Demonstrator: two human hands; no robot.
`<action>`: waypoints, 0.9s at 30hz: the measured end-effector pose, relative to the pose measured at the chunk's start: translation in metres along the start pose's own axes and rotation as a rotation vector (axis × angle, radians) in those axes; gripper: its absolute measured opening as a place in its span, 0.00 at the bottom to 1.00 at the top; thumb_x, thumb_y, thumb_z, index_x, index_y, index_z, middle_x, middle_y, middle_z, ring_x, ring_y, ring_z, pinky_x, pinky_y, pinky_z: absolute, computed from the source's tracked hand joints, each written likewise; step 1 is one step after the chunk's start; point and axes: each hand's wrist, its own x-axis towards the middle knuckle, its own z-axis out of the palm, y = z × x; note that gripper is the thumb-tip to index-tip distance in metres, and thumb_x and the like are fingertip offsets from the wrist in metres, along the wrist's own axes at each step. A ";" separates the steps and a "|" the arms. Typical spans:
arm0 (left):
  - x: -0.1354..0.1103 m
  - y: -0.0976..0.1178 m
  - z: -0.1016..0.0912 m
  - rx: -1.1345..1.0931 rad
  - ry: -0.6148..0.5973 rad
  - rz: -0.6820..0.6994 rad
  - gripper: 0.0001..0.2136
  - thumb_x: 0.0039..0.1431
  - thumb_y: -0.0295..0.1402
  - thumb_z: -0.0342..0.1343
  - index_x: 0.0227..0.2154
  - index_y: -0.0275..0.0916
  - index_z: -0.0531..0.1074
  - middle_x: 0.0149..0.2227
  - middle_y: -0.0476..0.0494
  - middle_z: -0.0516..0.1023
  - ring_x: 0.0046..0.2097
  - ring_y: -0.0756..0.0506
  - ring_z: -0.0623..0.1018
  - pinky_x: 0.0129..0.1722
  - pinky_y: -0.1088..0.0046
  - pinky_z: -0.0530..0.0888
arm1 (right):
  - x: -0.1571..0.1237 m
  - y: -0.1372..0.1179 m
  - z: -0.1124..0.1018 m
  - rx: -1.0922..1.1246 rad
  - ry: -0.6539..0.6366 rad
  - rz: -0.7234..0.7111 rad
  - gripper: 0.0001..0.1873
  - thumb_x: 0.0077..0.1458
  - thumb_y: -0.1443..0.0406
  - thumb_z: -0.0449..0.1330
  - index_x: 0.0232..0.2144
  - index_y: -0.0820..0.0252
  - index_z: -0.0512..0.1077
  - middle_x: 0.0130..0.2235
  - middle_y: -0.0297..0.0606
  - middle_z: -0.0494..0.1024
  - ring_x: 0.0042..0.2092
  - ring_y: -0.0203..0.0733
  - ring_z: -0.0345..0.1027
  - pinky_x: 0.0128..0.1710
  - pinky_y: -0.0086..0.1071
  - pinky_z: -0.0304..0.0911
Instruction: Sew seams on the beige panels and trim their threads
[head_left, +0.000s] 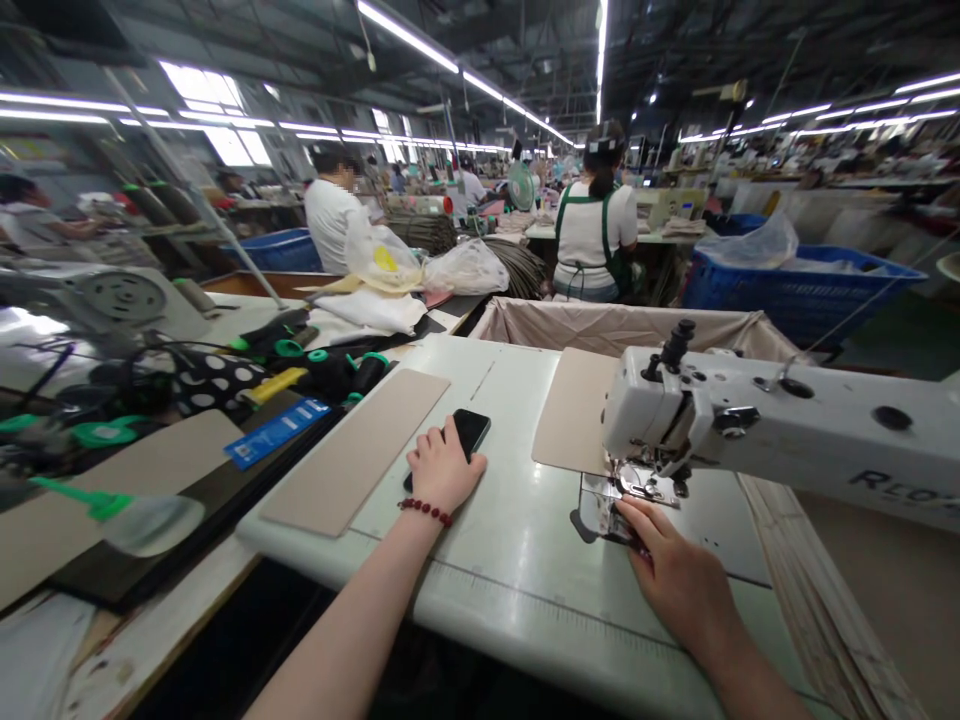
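Observation:
My left hand, wearing a dark red bead bracelet, grips a black smartphone on the pale green sewing table, fingers across it and thumb at its right edge. My right hand is closed beside the metal needle plate of a white sewing machine. Something small and dark shows under its fingers, mostly hidden, and I cannot tell what it is. Behind the presser foot lies a beige panel, partly covered by the machine head. Left of the phone lies a longer beige panel.
On the left bench are a blue ruler-like strip, thread spools and a clear bottle with a green nozzle. A cloth-lined bin stands behind the table. Farther back are blue crates and people working.

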 end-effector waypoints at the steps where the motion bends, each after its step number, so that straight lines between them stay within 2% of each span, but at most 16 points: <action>1: -0.001 0.002 -0.003 -0.009 -0.002 0.015 0.34 0.54 0.39 0.49 0.61 0.24 0.55 0.51 0.21 0.68 0.54 0.26 0.66 0.50 0.45 0.60 | 0.000 -0.001 -0.001 0.006 -0.001 0.000 0.25 0.58 0.68 0.52 0.57 0.47 0.63 0.60 0.29 0.67 0.40 0.40 0.75 0.31 0.32 0.72; 4: -0.007 0.019 -0.011 -0.056 -0.011 0.154 0.34 0.57 0.39 0.49 0.62 0.24 0.52 0.61 0.18 0.58 0.62 0.24 0.55 0.57 0.41 0.50 | -0.001 -0.003 -0.005 0.015 -0.013 -0.010 0.25 0.59 0.69 0.50 0.58 0.48 0.63 0.60 0.30 0.67 0.41 0.41 0.75 0.31 0.33 0.72; 6: -0.013 0.040 -0.013 -0.111 -0.041 0.344 0.33 0.61 0.40 0.47 0.65 0.30 0.48 0.67 0.27 0.49 0.67 0.31 0.47 0.61 0.48 0.47 | -0.001 -0.004 -0.008 0.010 -0.014 -0.012 0.25 0.59 0.69 0.50 0.57 0.49 0.63 0.59 0.31 0.67 0.42 0.41 0.75 0.31 0.34 0.72; 7: -0.016 0.053 -0.012 -0.143 -0.068 0.456 0.32 0.62 0.42 0.46 0.66 0.34 0.47 0.68 0.33 0.47 0.68 0.35 0.46 0.62 0.53 0.48 | -0.001 -0.005 -0.009 0.009 -0.012 -0.013 0.24 0.59 0.69 0.50 0.57 0.49 0.63 0.59 0.31 0.67 0.42 0.42 0.75 0.31 0.34 0.72; 10: -0.018 0.090 -0.003 -0.225 -0.161 0.712 0.32 0.63 0.49 0.45 0.65 0.40 0.49 0.68 0.42 0.49 0.68 0.42 0.50 0.63 0.64 0.51 | -0.002 -0.006 -0.011 0.019 0.007 -0.035 0.25 0.58 0.70 0.50 0.56 0.50 0.64 0.58 0.32 0.68 0.44 0.43 0.74 0.32 0.34 0.73; 12: -0.017 0.105 0.004 -0.258 -0.205 0.780 0.33 0.62 0.52 0.45 0.65 0.39 0.51 0.67 0.40 0.52 0.67 0.41 0.52 0.63 0.63 0.52 | -0.003 -0.006 -0.010 0.028 0.022 -0.052 0.25 0.57 0.70 0.50 0.56 0.50 0.64 0.58 0.33 0.69 0.45 0.43 0.74 0.32 0.34 0.73; 14: -0.020 0.107 0.005 -0.283 -0.227 0.792 0.34 0.63 0.52 0.43 0.65 0.36 0.52 0.66 0.36 0.54 0.67 0.40 0.54 0.63 0.61 0.52 | -0.003 -0.005 -0.007 0.028 0.049 -0.045 0.25 0.56 0.70 0.50 0.55 0.50 0.65 0.57 0.33 0.70 0.45 0.43 0.74 0.32 0.35 0.73; 17: -0.047 0.085 -0.009 -0.315 -0.234 0.771 0.33 0.64 0.52 0.41 0.65 0.34 0.52 0.67 0.35 0.53 0.67 0.39 0.53 0.64 0.59 0.50 | -0.002 -0.001 -0.003 0.041 0.069 -0.021 0.22 0.57 0.69 0.50 0.53 0.49 0.67 0.56 0.31 0.71 0.44 0.43 0.74 0.33 0.35 0.73; 20: -0.103 0.045 -0.033 -0.339 -0.246 0.761 0.35 0.63 0.55 0.42 0.65 0.36 0.52 0.66 0.36 0.54 0.67 0.39 0.53 0.64 0.57 0.50 | -0.002 0.004 -0.003 0.069 0.050 -0.022 0.21 0.57 0.68 0.50 0.52 0.48 0.67 0.56 0.30 0.71 0.46 0.43 0.73 0.34 0.35 0.73; 22: -0.145 0.016 -0.044 -0.383 -0.261 0.763 0.40 0.57 0.60 0.44 0.65 0.38 0.52 0.66 0.38 0.55 0.67 0.38 0.54 0.65 0.56 0.49 | -0.004 0.005 -0.006 0.093 0.043 -0.036 0.21 0.57 0.68 0.50 0.52 0.48 0.68 0.55 0.31 0.71 0.48 0.43 0.72 0.37 0.35 0.73; 25: -0.191 -0.017 -0.043 -0.387 -0.276 0.774 0.46 0.49 0.61 0.54 0.65 0.37 0.52 0.65 0.36 0.58 0.66 0.33 0.54 0.64 0.50 0.49 | -0.010 -0.006 -0.011 0.136 0.011 -0.076 0.23 0.57 0.69 0.50 0.54 0.48 0.66 0.57 0.30 0.69 0.51 0.42 0.71 0.42 0.35 0.72; 27: -0.204 -0.028 -0.036 -0.344 -0.239 0.776 0.41 0.53 0.52 0.59 0.65 0.39 0.53 0.64 0.37 0.60 0.66 0.31 0.55 0.64 0.47 0.50 | -0.015 -0.021 -0.014 0.149 -0.045 -0.119 0.28 0.56 0.72 0.49 0.58 0.47 0.62 0.61 0.29 0.66 0.52 0.41 0.70 0.44 0.35 0.72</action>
